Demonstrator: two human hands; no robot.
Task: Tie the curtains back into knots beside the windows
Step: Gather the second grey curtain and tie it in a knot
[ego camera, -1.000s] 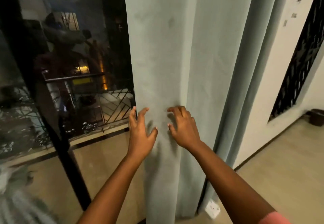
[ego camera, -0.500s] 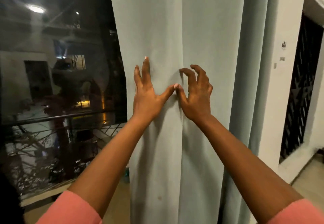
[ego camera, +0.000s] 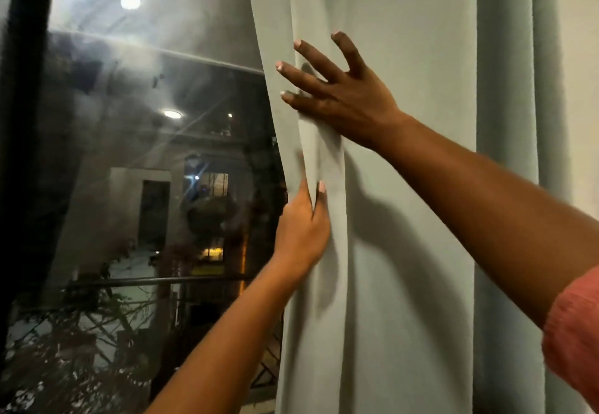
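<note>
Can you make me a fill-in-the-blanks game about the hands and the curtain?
1. The left hand pinches the ____ edge of the curtain.
2. The right hand presses on the curtain with fingers spread, ____ the left hand.
3. The sleeve on the right arm is ____.
4. Left of the curtain is a dark ____.

Missing words: left; above; pink; window

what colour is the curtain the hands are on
The curtain is a plain pale grey-green with no pattern, seen in the head view.

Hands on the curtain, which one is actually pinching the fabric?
The left hand, lower down, pinches the curtain edge; the right hand lies spread flat.
</note>
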